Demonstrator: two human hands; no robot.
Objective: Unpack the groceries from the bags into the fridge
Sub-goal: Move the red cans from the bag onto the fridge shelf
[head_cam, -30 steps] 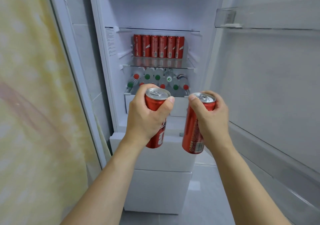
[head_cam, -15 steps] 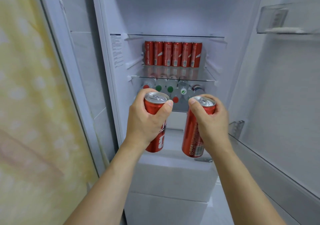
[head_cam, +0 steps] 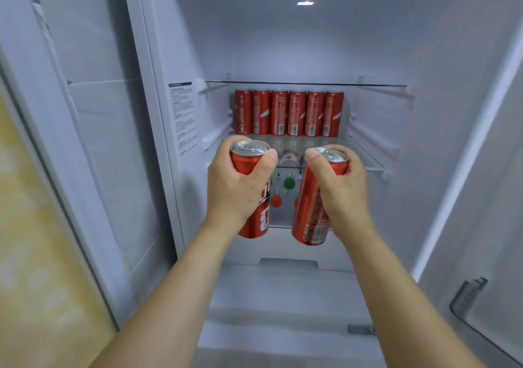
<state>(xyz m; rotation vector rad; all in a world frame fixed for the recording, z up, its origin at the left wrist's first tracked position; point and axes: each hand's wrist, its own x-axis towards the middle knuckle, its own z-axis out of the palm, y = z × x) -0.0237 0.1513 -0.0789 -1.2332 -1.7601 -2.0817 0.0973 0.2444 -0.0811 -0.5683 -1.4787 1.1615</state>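
While I hold both hands before open fridge point(head_cam: 181, 147): left hand point(head_cam: 237, 186) fingers wrapped around red can point(head_cam: 253, 198), right hand point(head_cam: 339, 189) likewise around second can point(head_cam: 311, 212). I should set both upright, ahead of can row point(head_cam: 288, 113) on glass shelf point(head_cam: 368, 152).

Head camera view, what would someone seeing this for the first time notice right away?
Two red cans held up in mid-frame before the open fridge: the left hand grips one can and the right hand grips another, both upright. Behind them, a neat row of six matching red cans stands at the back of a glass shelf. Below that shelf, bottle caps, green and red, peek out between the hands.
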